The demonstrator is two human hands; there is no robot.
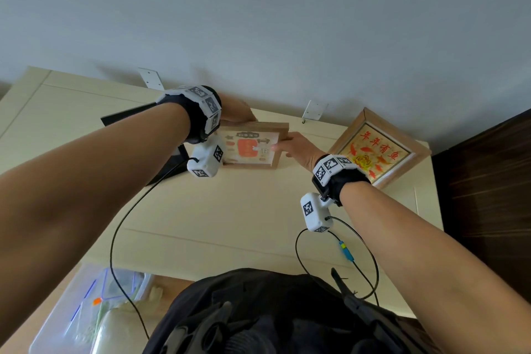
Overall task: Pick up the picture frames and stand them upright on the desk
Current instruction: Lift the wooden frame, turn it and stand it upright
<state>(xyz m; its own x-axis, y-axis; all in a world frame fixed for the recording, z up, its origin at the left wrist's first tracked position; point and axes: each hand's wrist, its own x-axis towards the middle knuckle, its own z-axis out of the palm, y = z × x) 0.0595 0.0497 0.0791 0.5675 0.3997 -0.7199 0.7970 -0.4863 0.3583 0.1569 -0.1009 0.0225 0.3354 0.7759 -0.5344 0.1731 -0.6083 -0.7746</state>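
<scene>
A small wooden picture frame (253, 146) with an orange-and-white print stands near the wall at the back of the cream desk (230, 210). My left hand (238, 112) grips its top left corner from behind. My right hand (298, 146) holds its right edge, fingers against the wood. A second, larger wooden frame (376, 149) with red characters and goldfish stands upright at the back right, leaning towards the wall. A black frame (169, 152) stands at the left, partly hidden behind my left forearm.
Two white metal brackets (150, 77) (314, 110) fix the desk to the grey wall. A clear plastic box (94, 304) sits at the lower left below the desk edge. A dark wooden panel (488, 195) borders the desk's right side. Cables hang from both wrist devices.
</scene>
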